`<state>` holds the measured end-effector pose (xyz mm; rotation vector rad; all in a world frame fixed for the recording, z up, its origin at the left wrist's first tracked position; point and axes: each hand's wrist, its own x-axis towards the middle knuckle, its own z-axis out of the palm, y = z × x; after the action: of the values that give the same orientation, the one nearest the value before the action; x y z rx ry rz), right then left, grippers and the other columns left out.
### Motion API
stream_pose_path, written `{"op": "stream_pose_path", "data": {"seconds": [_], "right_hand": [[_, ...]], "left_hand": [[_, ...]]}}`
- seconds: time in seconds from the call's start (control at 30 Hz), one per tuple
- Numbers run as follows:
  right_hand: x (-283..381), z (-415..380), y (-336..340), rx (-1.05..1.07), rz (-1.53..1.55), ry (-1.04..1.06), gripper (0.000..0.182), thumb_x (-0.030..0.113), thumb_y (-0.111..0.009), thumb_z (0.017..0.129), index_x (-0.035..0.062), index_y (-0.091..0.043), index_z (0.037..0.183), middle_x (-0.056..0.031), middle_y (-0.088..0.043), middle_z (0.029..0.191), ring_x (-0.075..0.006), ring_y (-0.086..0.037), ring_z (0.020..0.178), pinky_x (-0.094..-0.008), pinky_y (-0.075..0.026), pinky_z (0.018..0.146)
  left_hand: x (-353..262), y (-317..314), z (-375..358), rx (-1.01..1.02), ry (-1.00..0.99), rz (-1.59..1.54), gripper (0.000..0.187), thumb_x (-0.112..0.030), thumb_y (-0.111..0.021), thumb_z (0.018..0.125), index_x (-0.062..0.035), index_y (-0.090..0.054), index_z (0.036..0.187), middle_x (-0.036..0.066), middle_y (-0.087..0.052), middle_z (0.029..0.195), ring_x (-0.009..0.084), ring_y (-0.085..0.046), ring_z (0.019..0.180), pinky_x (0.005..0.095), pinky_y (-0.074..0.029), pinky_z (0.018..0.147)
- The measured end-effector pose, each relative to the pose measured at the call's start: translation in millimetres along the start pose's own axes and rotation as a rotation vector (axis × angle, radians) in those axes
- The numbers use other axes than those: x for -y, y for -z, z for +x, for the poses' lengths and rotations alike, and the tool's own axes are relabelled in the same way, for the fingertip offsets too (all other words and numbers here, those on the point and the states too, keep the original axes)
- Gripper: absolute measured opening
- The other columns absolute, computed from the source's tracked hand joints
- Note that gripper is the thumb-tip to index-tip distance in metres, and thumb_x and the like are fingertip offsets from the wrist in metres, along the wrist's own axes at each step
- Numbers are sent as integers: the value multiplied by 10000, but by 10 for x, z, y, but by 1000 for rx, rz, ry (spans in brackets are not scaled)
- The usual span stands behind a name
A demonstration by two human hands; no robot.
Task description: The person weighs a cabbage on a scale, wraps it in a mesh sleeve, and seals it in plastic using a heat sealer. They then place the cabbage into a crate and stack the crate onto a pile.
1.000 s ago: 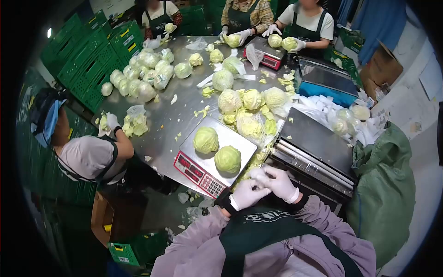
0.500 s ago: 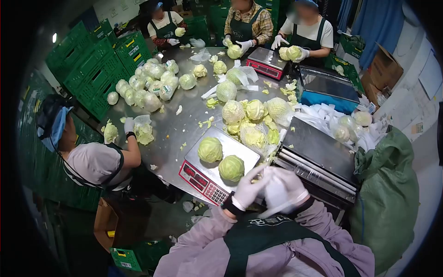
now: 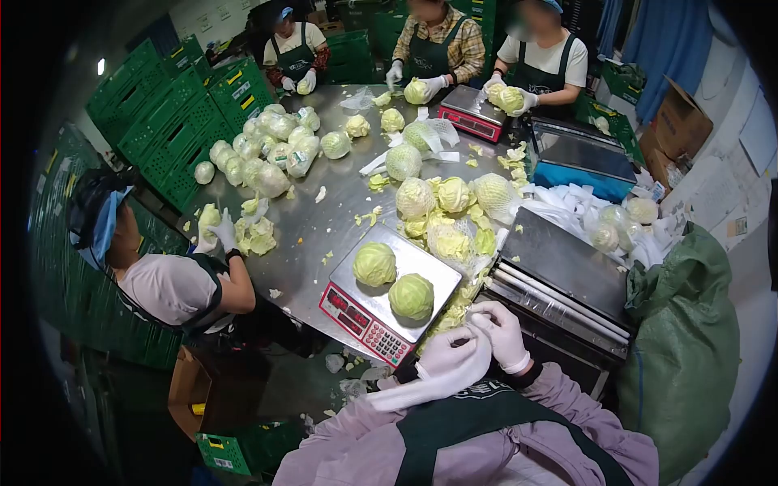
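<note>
In white gloves, my left hand [image 3: 447,353] and my right hand [image 3: 501,335] are close together in front of my apron. Both pinch a white net sleeve [image 3: 442,384], whose loose end hangs down to the left across my forearm. Just beyond my hands stands a red-fronted scale [image 3: 413,247], its lit display partly readable as red digits. Two bare green cabbages, one farther back [image 3: 374,264] and one nearer [image 3: 412,296], sit on its metal plate. Behind the scale, several cabbages in white netting [image 3: 415,198] lie among loose leaves.
A wrapping machine [image 3: 559,279] stands at my right, beside a green sack [image 3: 685,324]. White net sleeves [image 3: 571,202] are heaped behind it. Wrapped cabbages [image 3: 263,174] are piled at the table's far left. One co-worker [image 3: 174,283] is at the left; three others work across the steel table [image 3: 312,235].
My hands have shifted slightly, and the white net sleeve now stretches out to the left. The left co-worker has lifted a cabbage. Across the table, one co-worker has lowered a cabbage.
</note>
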<state>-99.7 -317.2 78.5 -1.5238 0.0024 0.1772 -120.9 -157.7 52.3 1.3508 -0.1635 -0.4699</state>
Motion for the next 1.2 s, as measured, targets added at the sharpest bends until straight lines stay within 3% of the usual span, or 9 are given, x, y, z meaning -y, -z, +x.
{"op": "stream_pose_path", "data": {"seconds": [0.27,0.37,0.43,0.53,0.77,0.9,1.07,1.1,1.2], "right_hand": [[-79,-6,-19,-37,28,86,167,74,-614,881,-7,-598,1026,-7,-595,831,-56,-529,736,-215,-451,689],[4,15,-14,-102,74,179,137,95,-561,929,-14,-568,1012,-37,-592,906,-83,-547,816,-243,-463,738],[245,-45,88,-16,-352,277,196,173,-455,1003,5,-548,1041,-52,-609,987,-107,-576,914,-248,-475,819],[-397,44,402,228,906,-350,359,295,-375,1032,-1,-533,1161,-95,-613,1111,-161,-593,1033,-291,-485,905],[-280,101,518,964,261,-361,414,273,-579,926,-83,-580,1138,-155,-630,1122,-228,-599,1048,-362,-442,965],[-239,314,398,493,778,-413,367,249,-558,932,-67,-544,1117,-147,-643,1038,-230,-621,1001,-367,-460,940],[-396,644,194,529,-342,-131,269,227,-696,841,-2,-616,958,-65,-648,901,-136,-594,844,-289,-479,771],[-521,708,112,308,-238,-146,191,159,-697,829,8,-627,921,-33,-642,860,-101,-569,808,-250,-467,721],[-832,1040,-276,7,-404,166,243,114,-644,856,-5,-618,1066,-56,-663,944,-126,-589,856,-253,-464,768]], "left_hand": [[-37,-4,-26,-265,-360,84,148,-82,-635,872,-11,-643,1001,76,-640,1027,181,-593,968,288,-465,848],[-90,238,-37,232,-536,161,165,-98,-564,910,-73,-532,1070,31,-577,943,98,-548,907,240,-460,805],[184,154,15,189,134,-624,128,-83,-552,911,-72,-539,1038,17,-581,910,69,-540,861,213,-451,753],[240,-37,1,-86,19,-505,128,-180,-478,995,-72,-523,1047,29,-595,961,106,-585,874,252,-483,774],[35,232,1,114,34,-1170,181,-145,-411,1005,-31,-502,1112,57,-585,879,167,-617,763,318,-547,728],[14,453,-196,401,272,-748,365,-290,-493,972,-49,-536,1242,27,-611,899,117,-600,753,284,-528,714],[112,846,-158,-450,-213,128,130,16,-512,877,-25,-601,962,44,-645,862,81,-607,737,231,-499,612],[116,850,-188,-640,-68,-562,182,38,-469,865,-25,-601,974,68,-657,872,112,-624,726,244,-517,634],[1177,1515,80,-851,-279,339,236,-19,-440,888,-6,-605,1056,115,-683,927,216,-656,846,289,-505,731]]}}
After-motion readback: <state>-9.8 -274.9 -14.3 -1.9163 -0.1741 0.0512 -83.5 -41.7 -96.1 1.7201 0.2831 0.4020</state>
